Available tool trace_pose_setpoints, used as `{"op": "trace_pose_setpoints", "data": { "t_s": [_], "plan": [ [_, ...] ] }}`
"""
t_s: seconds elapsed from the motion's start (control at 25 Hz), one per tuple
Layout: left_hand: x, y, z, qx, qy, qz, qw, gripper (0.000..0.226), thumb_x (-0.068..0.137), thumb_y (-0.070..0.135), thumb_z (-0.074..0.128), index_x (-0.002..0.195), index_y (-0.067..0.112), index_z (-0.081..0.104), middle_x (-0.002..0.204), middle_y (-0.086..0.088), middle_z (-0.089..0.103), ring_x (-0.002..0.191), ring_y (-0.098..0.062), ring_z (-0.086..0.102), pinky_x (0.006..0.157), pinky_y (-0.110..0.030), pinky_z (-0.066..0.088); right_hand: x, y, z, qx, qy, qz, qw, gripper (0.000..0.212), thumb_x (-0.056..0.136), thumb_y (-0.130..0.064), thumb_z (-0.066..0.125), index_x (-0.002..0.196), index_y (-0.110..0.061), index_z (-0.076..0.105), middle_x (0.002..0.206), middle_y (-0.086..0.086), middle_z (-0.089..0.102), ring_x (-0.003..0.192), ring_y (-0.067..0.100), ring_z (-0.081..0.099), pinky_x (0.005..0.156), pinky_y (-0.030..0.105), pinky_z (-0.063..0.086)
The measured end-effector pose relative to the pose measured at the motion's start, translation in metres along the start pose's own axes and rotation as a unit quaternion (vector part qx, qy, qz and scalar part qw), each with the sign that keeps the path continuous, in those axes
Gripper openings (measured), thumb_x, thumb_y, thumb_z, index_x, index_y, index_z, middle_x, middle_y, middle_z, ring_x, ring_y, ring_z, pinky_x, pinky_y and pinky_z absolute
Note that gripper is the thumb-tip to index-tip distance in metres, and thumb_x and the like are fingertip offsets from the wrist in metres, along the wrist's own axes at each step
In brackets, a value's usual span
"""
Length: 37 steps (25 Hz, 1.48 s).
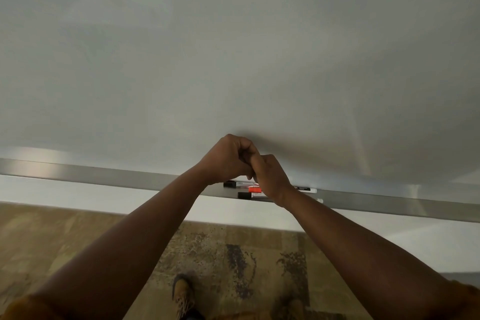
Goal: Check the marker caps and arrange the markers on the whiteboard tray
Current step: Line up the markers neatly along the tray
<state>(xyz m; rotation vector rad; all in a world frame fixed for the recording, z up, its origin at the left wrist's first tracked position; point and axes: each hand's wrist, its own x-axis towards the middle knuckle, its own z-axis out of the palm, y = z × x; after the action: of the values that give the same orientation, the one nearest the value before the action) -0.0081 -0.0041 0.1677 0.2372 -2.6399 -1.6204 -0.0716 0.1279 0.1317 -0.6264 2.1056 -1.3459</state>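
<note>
Both hands are brought together just above the whiteboard tray, fingers curled tight, and the two fists are pressed against each other in front of the whiteboard. The left hand is held as a closed grip with the knuckles turned up; the right hand is curled in beside it, its fingers tucked against the left hand's thumb side. Whatever is held between them is hidden by the fingers — whether a marker or a cap is enclosed cannot be told.

Markers are laid lengthwise on the tray, directly beneath the hands. A black-capped marker is seen at the back of the tray, cap end pointing toward the tray's left end, its white barrel running under the right hand. A second black-capped marker is set nearer the tray's front edge, just beside the first and parallel to it. Between these two a red-capped piece is visible, mostly covered by the right wrist. Past the right wrist, toward the tray's right end, a white barrel end with dark print is shown at the back, and another white tip shows at the front edge — which markers they belong to cannot be told.

Below the tray, a patterned floor and one brown shoe are seen.
</note>
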Motion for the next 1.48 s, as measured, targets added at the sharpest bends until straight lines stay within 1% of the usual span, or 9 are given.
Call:
{"op": "trace_pose_setpoints", "data": {
  "t_s": [0.36,0.52,0.6,0.68,0.8,0.88,1.0,1.2,1.48],
  "plan": [
    [-0.007,-0.015,0.010,-0.001,0.010,0.000,1.000,0.020,0.069,-0.010,0.076,0.080,0.007,0.071,0.074,-0.005,0.073,0.066,-0.013,0.069,0.063,-0.021,0.054,0.005,0.019,0.006,-0.065,0.010,-0.014,0.998,0.046,0.073,-0.055,0.034,0.048,-0.017,0.029,0.046,-0.002,0.031,0.050,0.016,0.032,0.056,0.038,0.025],
    [-0.007,-0.031,0.006,0.006,0.007,-0.019,1.000,0.019,0.071,-0.005,0.077,0.081,0.009,0.070,0.074,-0.002,0.072,0.066,-0.010,0.067,0.063,-0.023,0.055,0.004,0.023,0.009,-0.036,-0.051,-0.003,0.998,0.049,0.084,-0.062,0.037,0.052,-0.026,0.043,0.052,-0.004,0.044,0.055,0.015,0.042,0.060,0.038,0.033],
    [-0.011,-0.050,0.003,-0.010,0.013,-0.052,0.999,0.015,0.075,0.001,0.080,0.081,0.008,0.069,0.072,-0.003,0.071,0.065,-0.011,0.066,0.064,-0.026,0.056,0.004,0.030,0.006,-0.023,-0.094,0.008,0.995,0.036,0.088,-0.065,0.043,0.070,-0.037,0.057,0.065,-0.005,0.058,0.062,0.014,0.054,0.065,0.037,0.044],
    [-0.017,-0.074,-0.001,-0.070,0.034,-0.119,0.990,0.014,0.079,0.002,0.080,0.085,0.005,0.068,0.076,-0.008,0.072,0.069,-0.015,0.068,0.072,-0.034,0.058,0.004,0.045,0.000,-0.040,-0.102,0.015,0.994,0.022,0.088,-0.057,0.055,0.096,-0.037,0.062,0.083,-0.001,0.066,0.071,0.016,0.060,0.067,0.034,0.049],
    [-0.028,-0.107,-0.002,-0.121,0.052,-0.189,0.973,0.013,0.082,-0.001,0.076,0.090,0.005,0.067,0.087,-0.017,0.072,0.078,-0.025,0.068,0.085,-0.049,0.057,0.002,0.069,-0.007,-0.121,-0.092,-0.011,0.988,0.014,0.089,-0.026,0.067,0.104,-0.026,0.064,0.086,-0.005,0.066,0.071,0.011,0.061,0.064,0.025,0.046],
    [-0.033,-0.117,0.002,-0.067,0.026,-0.184,0.980,0.015,0.083,0.002,0.075,0.093,0.012,0.071,0.093,-0.012,0.073,0.086,-0.029,0.068,0.088,-0.045,0.057,0.000,0.075,-0.005,-0.142,-0.084,-0.017,0.986,0.011,0.089,-0.017,0.068,0.100,-0.018,0.069,0.084,-0.007,0.066,0.069,-0.003,0.059,0.065,0.014,0.042],
    [-0.032,-0.118,0.014,0.070,-0.034,-0.146,0.986,0.021,0.084,0.014,0.077,0.101,0.024,0.076,0.098,0.005,0.074,0.091,-0.015,0.066,0.083,-0.028,0.054,0.000,0.077,0.005,-0.159,-0.077,-0.027,0.984,0.009,0.089,-0.014,0.068,0.098,-0.014,0.070,0.080,-0.009,0.064,0.065,-0.008,0.056,0.059,0.004,0.038],
    [-0.028,-0.140,0.016,0.281,0.008,-0.154,0.947,0.026,0.090,0.020,0.064,0.108,0.036,0.072,0.108,0.013,0.072,0.103,-0.017,0.061,0.094,-0.038,0.042,0.008,0.097,0.004,-0.226,-0.027,-0.049,0.973,0.004,0.086,-0.015,0.069,0.089,-0.016,0.071,0.086,-0.001,0.068,0.076,0.012,0.061,0.067,0.024,0.047],
    [-0.044,-0.178,0.018,0.273,0.061,-0.153,0.948,0.024,0.089,0.010,0.064,0.104,0.027,0.072,0.105,0.006,0.068,0.096,-0.020,0.062,0.085,-0.037,0.044,0.010,0.131,-0.013,-0.379,-0.022,-0.072,0.923,0.024,0.086,-0.003,0.059,0.100,-0.013,0.075,0.095,0.007,0.069,0.088,0.026,0.060,0.076,0.039,0.052]
  ]
}}
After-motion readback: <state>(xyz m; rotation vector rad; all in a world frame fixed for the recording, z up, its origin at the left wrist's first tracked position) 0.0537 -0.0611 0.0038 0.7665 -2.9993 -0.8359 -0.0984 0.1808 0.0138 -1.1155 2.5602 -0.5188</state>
